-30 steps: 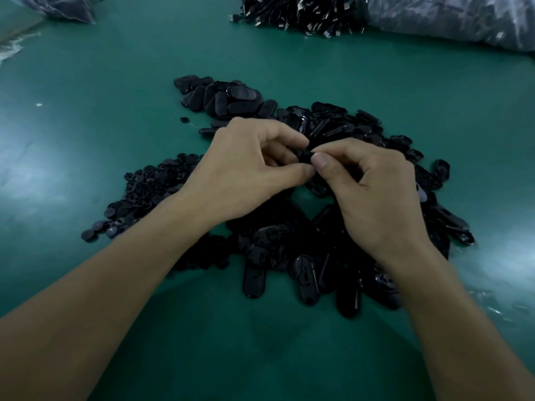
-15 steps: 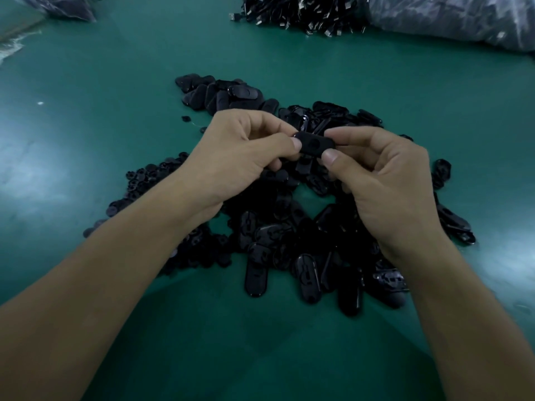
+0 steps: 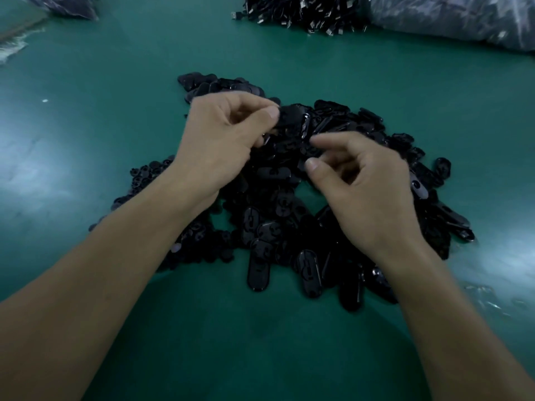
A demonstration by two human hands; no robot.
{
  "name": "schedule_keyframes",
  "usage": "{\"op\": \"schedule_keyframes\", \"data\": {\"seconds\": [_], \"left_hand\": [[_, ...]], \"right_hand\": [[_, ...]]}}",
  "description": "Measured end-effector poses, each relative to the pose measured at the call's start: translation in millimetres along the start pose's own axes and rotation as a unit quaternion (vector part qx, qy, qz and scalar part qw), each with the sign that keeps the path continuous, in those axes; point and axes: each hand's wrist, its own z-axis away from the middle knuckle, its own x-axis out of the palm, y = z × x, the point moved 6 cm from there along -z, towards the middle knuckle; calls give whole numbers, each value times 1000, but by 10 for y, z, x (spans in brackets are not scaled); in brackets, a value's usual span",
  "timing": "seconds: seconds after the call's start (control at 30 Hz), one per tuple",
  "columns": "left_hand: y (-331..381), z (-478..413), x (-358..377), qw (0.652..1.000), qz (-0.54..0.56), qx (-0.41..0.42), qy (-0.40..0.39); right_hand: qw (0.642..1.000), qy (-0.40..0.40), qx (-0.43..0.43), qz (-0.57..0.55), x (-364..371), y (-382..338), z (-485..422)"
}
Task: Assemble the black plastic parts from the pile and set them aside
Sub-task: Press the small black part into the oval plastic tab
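The left hand (image 3: 228,140) pinches a probably light, stiff, slick oval plastic part (image 3: 293,115) by its end; whether the curled right hand (image 3: 370,195) holds anything is unclear.

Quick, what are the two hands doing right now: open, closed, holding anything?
Left hand: closed, pinching a black part.
Right hand: fingers curled over the pile; whether it holds anything cannot be told.

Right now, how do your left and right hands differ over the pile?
The left hand pinches a black part between thumb and forefinger; the right hand has thumb and forefinger apart, and I cannot tell whether it holds anything. The left hand is reached farther out, the right hand nearer in. Both are over the pile with fingers curled.
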Motion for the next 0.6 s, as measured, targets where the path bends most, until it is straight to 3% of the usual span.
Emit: {"op": "schedule_keyframes", "data": {"seconds": [0.13, 0.27, 0.6], "left_hand": [[-24, -67, -188, 995, 25, -20, 92], [-20, -97, -282, 992, 30, -19, 122], [18, -68, -252, 991, 15, -6, 132]], "right_hand": [[982, -120, -68, 127, 263, -232, 61], [947, -219, -125, 201, 540, -484, 122], [919, -241, -153, 273, 824, -676, 42]]}}
